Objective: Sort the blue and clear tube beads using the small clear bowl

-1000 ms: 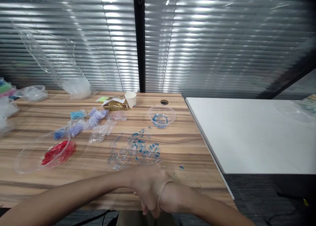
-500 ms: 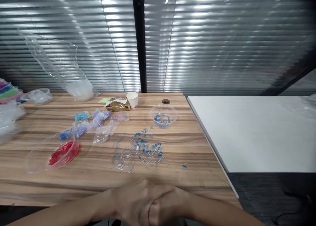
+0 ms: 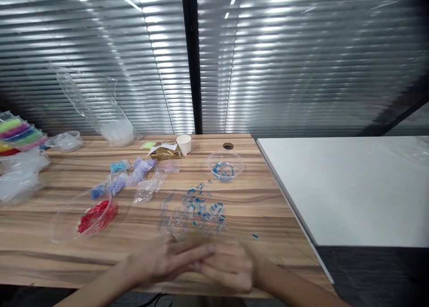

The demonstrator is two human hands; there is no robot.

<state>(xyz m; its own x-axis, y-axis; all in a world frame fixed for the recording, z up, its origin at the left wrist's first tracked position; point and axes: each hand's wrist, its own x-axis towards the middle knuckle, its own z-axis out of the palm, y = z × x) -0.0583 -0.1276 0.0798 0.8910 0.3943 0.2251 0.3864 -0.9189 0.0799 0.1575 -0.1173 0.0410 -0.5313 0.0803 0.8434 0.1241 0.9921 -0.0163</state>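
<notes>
My left hand [image 3: 167,258] and my right hand [image 3: 231,266] meet over the near edge of the wooden desk [image 3: 60,258], both smeared by motion. The left fingers stretch out flat across the right hand. The right fingers are too blurred to read. Neither hand visibly holds anything. Just beyond the hands lies a scatter of blue and clear tube beads [image 3: 197,208]. One blue bead [image 3: 255,236] lies apart to the right.
A small clear bowl of blue beads [image 3: 225,166] stands behind the scatter, and a clear bowl of red beads [image 3: 87,217] to the left. Small bead bags [image 3: 130,175], a paper cup [image 3: 184,145], a gold packet [image 3: 166,151] and plastic bags [image 3: 20,177] lie further back. A white table [image 3: 351,186] adjoins on the right.
Both hands have come up from below the desk edge onto the desk. The left hand's fingers have stretched out over the right hand. The view has shifted slightly.
</notes>
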